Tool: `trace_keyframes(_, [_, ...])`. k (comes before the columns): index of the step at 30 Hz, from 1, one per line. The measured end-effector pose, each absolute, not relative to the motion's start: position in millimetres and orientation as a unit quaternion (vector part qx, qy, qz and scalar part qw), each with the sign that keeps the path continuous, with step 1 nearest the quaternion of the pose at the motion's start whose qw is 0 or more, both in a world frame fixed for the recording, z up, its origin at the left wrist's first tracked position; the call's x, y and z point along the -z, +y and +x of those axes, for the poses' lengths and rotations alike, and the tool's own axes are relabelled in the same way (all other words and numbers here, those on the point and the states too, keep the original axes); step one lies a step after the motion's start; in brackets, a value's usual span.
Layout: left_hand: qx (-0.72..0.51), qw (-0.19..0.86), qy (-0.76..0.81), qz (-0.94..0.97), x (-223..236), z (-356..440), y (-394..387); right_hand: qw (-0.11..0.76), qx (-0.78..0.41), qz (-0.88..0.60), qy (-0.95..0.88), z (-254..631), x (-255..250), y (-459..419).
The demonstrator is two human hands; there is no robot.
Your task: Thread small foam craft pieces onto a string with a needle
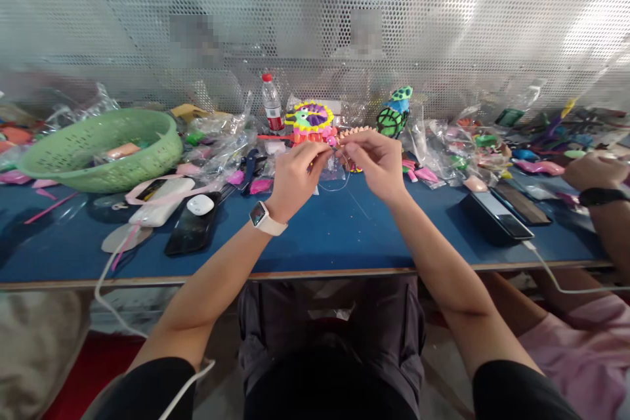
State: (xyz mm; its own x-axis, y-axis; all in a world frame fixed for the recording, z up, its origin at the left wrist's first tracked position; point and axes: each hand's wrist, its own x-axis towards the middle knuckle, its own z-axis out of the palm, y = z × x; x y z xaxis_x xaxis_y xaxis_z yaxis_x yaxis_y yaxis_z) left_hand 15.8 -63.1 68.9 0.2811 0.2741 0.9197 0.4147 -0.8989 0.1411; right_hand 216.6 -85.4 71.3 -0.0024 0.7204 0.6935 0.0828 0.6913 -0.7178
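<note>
My left hand [298,174], with a watch [259,214] on its wrist, is closed in a pinch above the blue table. My right hand [378,161] pinches too, its fingertips almost meeting the left ones. Between them runs a thin pale strand [357,203], thread or wire, I cannot tell which; it loops below the fingers and its tail hangs to the right. Just behind the fingertips is a small pink piece [331,142]. A yellow, purple and green clay figure [311,117] stands behind my left hand, and a green and black clay turtle-like figure [392,119] behind my right.
A green basket [167,154] sits at left, near a phone [189,233] and a white power bank [162,200]. A red-capped bottle [272,105] stands behind. Phones on a dark box [492,220] lie at right, beside another person's hand [595,170]. Plastic bags and clay clutter the back.
</note>
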Motion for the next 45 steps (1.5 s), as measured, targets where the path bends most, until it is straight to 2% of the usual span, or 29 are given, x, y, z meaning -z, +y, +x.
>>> trace_keyframes(5, [0.589,-0.033,-0.215,-0.778,-72.3,16.9,-64.3,0.624,-0.371,-0.252,-0.640,218.2,-62.5,-71.7])
trace_keyframes(12, [0.586,-0.230,-0.184,-0.755,-72.9,17.5,-58.4,0.624,-0.376,-0.261,-0.633,216.2,-58.0,-71.7])
trace_keyframes(23, [0.553,-0.316,-0.156,-0.755,-69.6,21.0,-59.1,0.609,-0.351,-0.287,-0.651,217.9,-60.5,-71.7])
trace_keyframes(33, [0.485,-0.498,-0.132,-0.707,-65.9,24.0,-52.6,0.585,-0.360,-0.258,-0.679,223.8,-66.2,-74.6])
trace_keyframes(45, [0.431,-0.578,-0.146,-0.677,-67.4,24.7,-59.4,0.576,-0.389,-0.267,-0.668,222.7,-67.2,-77.3])
